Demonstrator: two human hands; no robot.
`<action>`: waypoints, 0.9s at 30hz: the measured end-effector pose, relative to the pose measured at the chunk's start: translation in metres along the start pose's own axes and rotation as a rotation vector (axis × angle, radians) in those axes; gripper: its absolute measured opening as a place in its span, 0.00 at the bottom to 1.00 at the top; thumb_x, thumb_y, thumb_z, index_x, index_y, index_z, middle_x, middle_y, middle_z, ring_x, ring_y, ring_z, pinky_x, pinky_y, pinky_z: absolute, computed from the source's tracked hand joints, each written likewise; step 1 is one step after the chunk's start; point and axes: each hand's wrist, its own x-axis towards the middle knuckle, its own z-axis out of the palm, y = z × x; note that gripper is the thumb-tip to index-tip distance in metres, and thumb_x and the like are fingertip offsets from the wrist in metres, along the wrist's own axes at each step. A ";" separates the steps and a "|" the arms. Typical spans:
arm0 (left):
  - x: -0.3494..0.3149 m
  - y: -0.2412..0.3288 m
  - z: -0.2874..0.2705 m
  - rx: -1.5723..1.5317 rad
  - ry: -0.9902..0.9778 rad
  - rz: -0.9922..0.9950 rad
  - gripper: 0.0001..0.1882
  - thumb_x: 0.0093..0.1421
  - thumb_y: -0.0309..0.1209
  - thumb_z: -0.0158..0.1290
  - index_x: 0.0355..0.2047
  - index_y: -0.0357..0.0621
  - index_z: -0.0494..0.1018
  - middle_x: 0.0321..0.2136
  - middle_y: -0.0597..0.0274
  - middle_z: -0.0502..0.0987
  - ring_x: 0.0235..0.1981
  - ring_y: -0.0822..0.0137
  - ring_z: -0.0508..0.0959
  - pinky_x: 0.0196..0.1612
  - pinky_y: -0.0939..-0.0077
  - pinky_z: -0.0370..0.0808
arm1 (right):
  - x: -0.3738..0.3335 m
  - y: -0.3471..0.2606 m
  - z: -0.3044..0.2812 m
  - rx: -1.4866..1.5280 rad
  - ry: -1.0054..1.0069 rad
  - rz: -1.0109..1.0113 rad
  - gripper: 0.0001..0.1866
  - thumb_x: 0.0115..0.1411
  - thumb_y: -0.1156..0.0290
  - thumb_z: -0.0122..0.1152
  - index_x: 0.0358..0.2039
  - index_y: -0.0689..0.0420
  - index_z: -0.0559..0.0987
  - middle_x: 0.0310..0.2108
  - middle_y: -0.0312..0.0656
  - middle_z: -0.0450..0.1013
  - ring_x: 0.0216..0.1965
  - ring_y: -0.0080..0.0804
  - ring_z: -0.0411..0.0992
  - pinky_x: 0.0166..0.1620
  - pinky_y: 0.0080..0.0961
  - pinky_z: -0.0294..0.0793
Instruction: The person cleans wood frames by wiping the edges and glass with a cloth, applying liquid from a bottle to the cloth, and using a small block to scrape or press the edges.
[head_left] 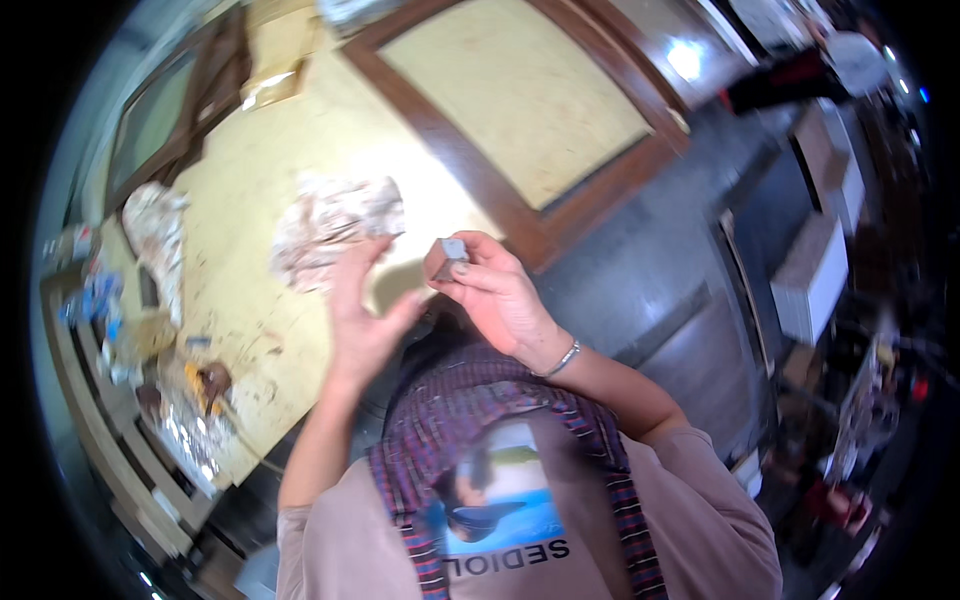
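Note:
My right hand (497, 300) pinches a small block (438, 262) between thumb and fingers. One face of the block is grey and another is brown, somewhat like a sanding block. Close by on its left, my left hand (362, 328) has thumb and fingers spread, with nothing held in it, and is slightly blurred. Just beyond the left fingertips a crumpled, stained whitish cloth (325, 225) lies on the pale table (240, 200). A brown wooden frame (600, 195) rests at the far right of the table, past my right hand.
At far left is another dark wooden frame (212, 95), with a second stained cloth (155, 235) nearer. Clear plastic wrappings (190, 440) and a brown-stained item (212, 380) occupy the table's left edge. White boxes (812, 285) stand right; a person (800, 80) is at upper right.

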 end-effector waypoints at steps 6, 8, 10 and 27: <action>-0.058 -0.023 -0.036 -0.350 0.332 -0.299 0.17 0.50 0.25 0.64 0.39 0.37 0.73 0.34 0.61 0.75 0.37 0.68 0.74 0.44 0.75 0.72 | 0.026 0.061 0.059 -0.215 -0.095 0.382 0.18 0.61 0.75 0.56 0.52 0.60 0.71 0.42 0.39 0.73 0.44 0.27 0.72 0.48 0.29 0.73; -0.075 -0.045 -0.085 -0.095 0.466 -0.329 0.15 0.49 0.25 0.62 0.38 0.37 0.73 0.35 0.62 0.75 0.38 0.68 0.74 0.44 0.76 0.72 | 0.040 0.081 0.061 -0.451 -0.135 0.415 0.16 0.59 0.77 0.59 0.49 0.60 0.74 0.37 0.35 0.72 0.37 0.21 0.73 0.40 0.21 0.75; -0.100 -0.082 -0.152 0.140 0.783 -0.455 0.14 0.49 0.24 0.61 0.38 0.39 0.73 0.33 0.64 0.74 0.37 0.70 0.73 0.41 0.76 0.72 | 0.053 0.098 0.073 -0.688 -0.113 0.382 0.13 0.57 0.79 0.60 0.44 0.59 0.77 0.33 0.33 0.71 0.33 0.17 0.71 0.34 0.15 0.73; -0.214 -0.235 -0.325 0.452 1.376 -0.588 0.21 0.55 0.24 0.57 0.50 0.35 0.72 0.36 0.59 0.76 0.36 0.68 0.75 0.44 0.75 0.72 | 0.147 0.125 0.060 -1.968 -0.514 -0.888 0.08 0.51 0.79 0.58 0.33 0.56 0.77 0.35 0.41 0.71 0.39 0.44 0.70 0.39 0.36 0.70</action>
